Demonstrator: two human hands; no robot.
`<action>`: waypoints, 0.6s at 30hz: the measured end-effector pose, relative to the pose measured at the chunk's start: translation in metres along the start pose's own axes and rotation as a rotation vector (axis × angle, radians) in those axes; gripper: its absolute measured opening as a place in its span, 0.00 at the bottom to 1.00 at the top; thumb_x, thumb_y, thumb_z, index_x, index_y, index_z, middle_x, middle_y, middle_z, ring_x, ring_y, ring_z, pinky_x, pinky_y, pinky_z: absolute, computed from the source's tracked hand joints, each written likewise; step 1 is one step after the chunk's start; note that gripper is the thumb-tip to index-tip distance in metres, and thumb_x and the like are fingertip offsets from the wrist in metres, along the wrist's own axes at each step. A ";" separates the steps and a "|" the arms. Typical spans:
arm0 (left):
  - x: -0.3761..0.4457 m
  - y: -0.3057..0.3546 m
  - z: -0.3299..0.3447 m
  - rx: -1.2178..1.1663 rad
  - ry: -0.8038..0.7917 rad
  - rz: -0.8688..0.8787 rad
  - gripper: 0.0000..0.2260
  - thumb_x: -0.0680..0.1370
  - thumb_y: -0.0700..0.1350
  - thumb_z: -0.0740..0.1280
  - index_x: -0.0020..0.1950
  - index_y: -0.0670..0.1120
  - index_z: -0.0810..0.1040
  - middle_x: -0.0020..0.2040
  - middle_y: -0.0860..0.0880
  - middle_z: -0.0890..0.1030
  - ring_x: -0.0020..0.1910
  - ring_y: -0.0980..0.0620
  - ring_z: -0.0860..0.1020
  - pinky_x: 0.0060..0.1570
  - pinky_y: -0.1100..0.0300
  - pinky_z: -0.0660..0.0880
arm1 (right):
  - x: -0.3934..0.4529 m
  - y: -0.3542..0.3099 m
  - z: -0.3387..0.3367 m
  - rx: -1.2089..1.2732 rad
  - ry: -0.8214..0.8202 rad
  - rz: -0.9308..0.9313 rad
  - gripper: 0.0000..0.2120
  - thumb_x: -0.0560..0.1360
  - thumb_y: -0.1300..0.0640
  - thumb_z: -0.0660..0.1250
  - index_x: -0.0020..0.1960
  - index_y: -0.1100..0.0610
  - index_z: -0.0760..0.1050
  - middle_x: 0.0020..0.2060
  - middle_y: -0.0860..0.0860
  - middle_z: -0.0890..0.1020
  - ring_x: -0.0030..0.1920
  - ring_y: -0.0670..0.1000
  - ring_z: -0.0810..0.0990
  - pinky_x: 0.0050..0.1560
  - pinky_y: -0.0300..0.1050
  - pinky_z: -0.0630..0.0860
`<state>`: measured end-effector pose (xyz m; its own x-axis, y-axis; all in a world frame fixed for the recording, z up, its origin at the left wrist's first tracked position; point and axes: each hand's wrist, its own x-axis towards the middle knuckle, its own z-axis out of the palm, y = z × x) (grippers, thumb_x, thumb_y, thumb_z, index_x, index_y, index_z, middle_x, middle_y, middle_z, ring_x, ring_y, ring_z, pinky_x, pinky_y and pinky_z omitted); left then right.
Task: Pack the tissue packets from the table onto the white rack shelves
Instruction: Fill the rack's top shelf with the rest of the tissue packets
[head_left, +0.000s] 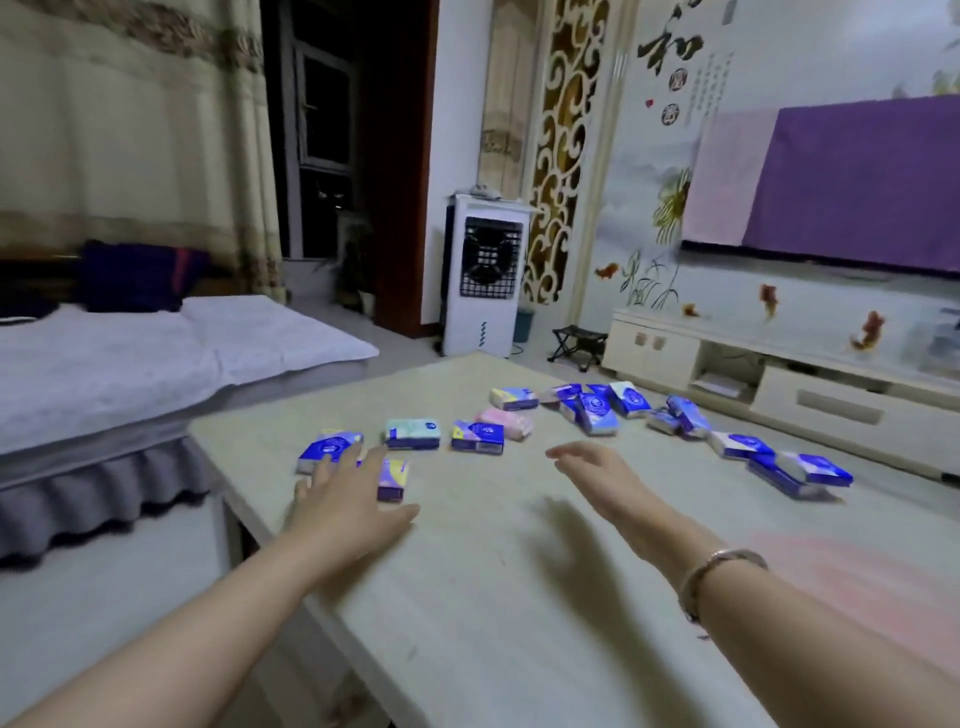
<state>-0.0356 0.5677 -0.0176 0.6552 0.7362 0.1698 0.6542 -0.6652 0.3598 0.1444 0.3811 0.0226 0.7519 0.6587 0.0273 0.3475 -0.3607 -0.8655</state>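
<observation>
Tissue packets lie scattered across the bench (467, 597), loose row from left edge to far right, none packed yet; white rack not in view. Left hand (343, 499) is flat, fingers spread, empty, just over the blue packet (324, 449) & a purple-yellow packet (393, 478), prob. the first grab since they're nearest. Right hand (597, 473) is open too, holding nothing, near a blue-yellow packet (477, 436). No containers seen, so nothing to report inside any.

Pale table (467, 597), tissue packets (592, 410) scattered across far side
</observation>
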 end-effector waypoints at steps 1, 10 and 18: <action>0.008 -0.004 0.007 0.007 -0.006 -0.024 0.35 0.72 0.65 0.63 0.75 0.56 0.57 0.78 0.52 0.54 0.76 0.43 0.53 0.71 0.46 0.56 | 0.009 0.003 0.008 -0.017 -0.008 -0.030 0.14 0.77 0.59 0.59 0.61 0.53 0.75 0.58 0.51 0.77 0.54 0.49 0.76 0.43 0.39 0.71; 0.024 -0.007 0.036 -0.246 0.281 0.129 0.28 0.66 0.65 0.71 0.62 0.54 0.71 0.57 0.54 0.71 0.60 0.52 0.68 0.60 0.55 0.69 | 0.086 0.012 0.083 -0.406 -0.046 -0.386 0.29 0.75 0.57 0.58 0.75 0.52 0.60 0.76 0.50 0.59 0.77 0.54 0.52 0.74 0.45 0.50; 0.061 -0.014 0.026 -0.293 0.501 -0.153 0.26 0.69 0.64 0.70 0.55 0.46 0.70 0.57 0.49 0.68 0.58 0.45 0.66 0.56 0.54 0.68 | 0.095 0.021 0.101 -0.647 0.130 -0.492 0.23 0.68 0.49 0.56 0.60 0.54 0.72 0.54 0.54 0.73 0.56 0.59 0.70 0.59 0.49 0.65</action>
<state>0.0052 0.6190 -0.0361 0.2572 0.8374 0.4823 0.5493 -0.5373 0.6400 0.1664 0.5027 -0.0437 0.4743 0.7733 0.4208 0.8787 -0.3862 -0.2806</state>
